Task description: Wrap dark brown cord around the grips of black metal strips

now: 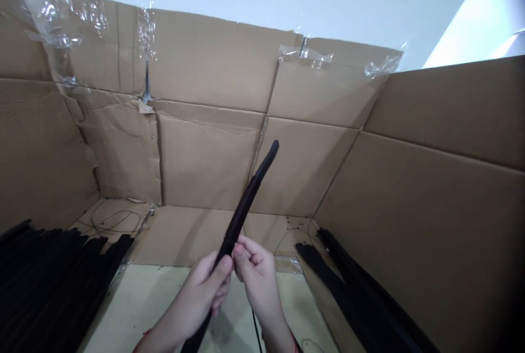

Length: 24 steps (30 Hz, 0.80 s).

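Observation:
A long black strip slants up and away from me, its narrower dark grey tip bending slightly right. My left hand is closed round its lower part, the thumb lying along it; the strip's near end runs out of the bottom of the view. Close against the strip's right side, my right hand is closed in a pinch. A thin black cord trails down from beneath that hand; the bit between the fingertips is mostly hidden.
Taped cardboard walls enclose the pale work surface. Many black strips lie piled at left, and several longer black strips lie along the right wall. Loose thin cord curls in the back left corner.

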Available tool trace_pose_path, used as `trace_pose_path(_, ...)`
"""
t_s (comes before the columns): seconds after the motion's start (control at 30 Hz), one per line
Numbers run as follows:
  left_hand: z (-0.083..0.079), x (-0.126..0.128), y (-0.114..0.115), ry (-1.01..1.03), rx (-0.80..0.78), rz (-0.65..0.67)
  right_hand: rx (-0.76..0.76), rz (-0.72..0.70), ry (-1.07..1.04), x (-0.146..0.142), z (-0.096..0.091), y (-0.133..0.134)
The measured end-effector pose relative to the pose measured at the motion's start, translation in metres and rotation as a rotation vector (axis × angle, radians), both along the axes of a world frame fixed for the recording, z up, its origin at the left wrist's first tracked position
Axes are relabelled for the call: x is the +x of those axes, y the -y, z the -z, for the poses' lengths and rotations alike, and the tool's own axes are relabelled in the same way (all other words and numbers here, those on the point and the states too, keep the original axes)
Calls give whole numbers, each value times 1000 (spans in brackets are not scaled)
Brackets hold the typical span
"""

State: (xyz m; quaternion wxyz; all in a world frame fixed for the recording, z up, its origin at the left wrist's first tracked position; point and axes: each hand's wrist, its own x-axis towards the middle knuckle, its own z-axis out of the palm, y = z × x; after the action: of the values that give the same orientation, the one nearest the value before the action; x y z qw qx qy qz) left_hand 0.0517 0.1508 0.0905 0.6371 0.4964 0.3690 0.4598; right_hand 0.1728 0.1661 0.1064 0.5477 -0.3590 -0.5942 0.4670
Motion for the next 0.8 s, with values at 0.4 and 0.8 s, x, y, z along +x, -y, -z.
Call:
trace_pose_path(0.4,14,4,-9,131,-155,191,-72,-36,-71,3,4,-1)
trace_pose_path(0.8,11,2,-10,199,-194,318,4,130,55,9,2,4)
